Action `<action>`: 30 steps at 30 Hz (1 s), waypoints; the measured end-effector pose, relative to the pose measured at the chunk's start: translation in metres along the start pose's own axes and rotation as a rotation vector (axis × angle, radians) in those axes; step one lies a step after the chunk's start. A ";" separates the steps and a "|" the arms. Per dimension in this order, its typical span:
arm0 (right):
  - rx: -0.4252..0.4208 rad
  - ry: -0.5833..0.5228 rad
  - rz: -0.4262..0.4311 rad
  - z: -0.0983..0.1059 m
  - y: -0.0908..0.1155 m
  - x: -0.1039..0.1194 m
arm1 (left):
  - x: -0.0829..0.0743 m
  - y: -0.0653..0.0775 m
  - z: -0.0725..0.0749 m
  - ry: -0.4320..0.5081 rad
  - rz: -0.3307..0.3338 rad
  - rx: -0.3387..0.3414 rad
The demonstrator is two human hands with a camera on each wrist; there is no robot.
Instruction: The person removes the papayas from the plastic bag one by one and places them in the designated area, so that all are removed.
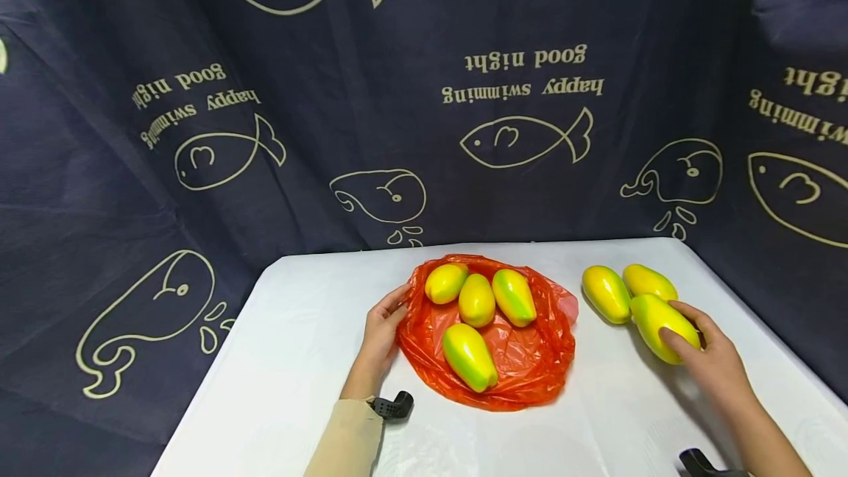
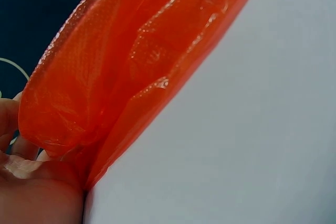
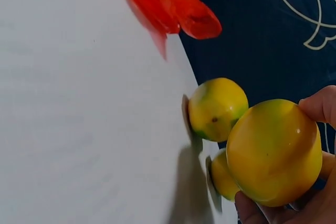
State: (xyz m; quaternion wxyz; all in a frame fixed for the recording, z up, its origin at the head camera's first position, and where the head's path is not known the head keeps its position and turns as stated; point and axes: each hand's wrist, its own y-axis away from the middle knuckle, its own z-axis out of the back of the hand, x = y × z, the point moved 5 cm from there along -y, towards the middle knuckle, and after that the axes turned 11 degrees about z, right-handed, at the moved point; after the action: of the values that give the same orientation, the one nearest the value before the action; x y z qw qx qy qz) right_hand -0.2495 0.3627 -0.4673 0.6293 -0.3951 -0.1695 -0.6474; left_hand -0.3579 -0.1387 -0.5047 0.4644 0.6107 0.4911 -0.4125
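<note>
A red plastic bag [image 1: 437,330] lies spread open on the table with several yellow-green papayas inside, one [image 1: 470,357] nearest the front. At its left edge, my left hand [image 1: 380,330] holds the rim; in the left wrist view a fold of the bag [image 2: 68,108] passes between thumb and fingers. On the right, my right hand [image 1: 712,359] grips a papaya [image 1: 652,322] with thumb and fingers on opposite sides. The right wrist view shows this papaya [image 3: 273,153] raised off the table. Just beyond it lie two more papayas [image 1: 606,293] [image 1: 648,280].
The white table [image 1: 285,359] has its back edge against a dark blue curtain [image 1: 411,94] printed with fish and whales. The curtain also hangs along both sides. Dark wrist devices [image 1: 394,405] sit on both forearms.
</note>
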 end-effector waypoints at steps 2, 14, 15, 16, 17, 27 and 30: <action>0.007 0.006 -0.029 0.001 0.000 -0.004 | 0.000 0.000 0.000 -0.002 0.003 -0.002; 0.050 -0.043 -0.114 0.000 -0.004 -0.015 | 0.000 -0.002 0.000 -0.007 -0.015 -0.004; 0.059 -0.047 -0.120 -0.001 -0.004 -0.015 | 0.000 -0.001 0.000 -0.007 -0.016 -0.005; 0.069 -0.044 -0.125 -0.001 -0.004 -0.016 | 0.000 -0.001 0.000 -0.008 -0.016 -0.005; 0.077 -0.039 -0.128 -0.002 -0.004 -0.017 | 0.000 -0.001 0.000 -0.008 -0.016 -0.006; 0.065 -0.025 -0.166 -0.003 -0.004 -0.025 | 0.000 -0.001 0.000 -0.008 -0.013 -0.010; 0.064 -0.038 -0.164 -0.003 -0.004 -0.025 | 0.000 -0.001 0.000 0.000 -0.001 -0.007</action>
State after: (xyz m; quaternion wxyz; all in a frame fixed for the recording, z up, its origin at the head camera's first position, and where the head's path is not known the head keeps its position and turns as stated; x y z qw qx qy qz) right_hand -0.2569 0.3784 -0.4857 0.5832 -0.3718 -0.2337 -0.6834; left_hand -0.3589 -0.1389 -0.5052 0.4662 0.6089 0.4930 -0.4110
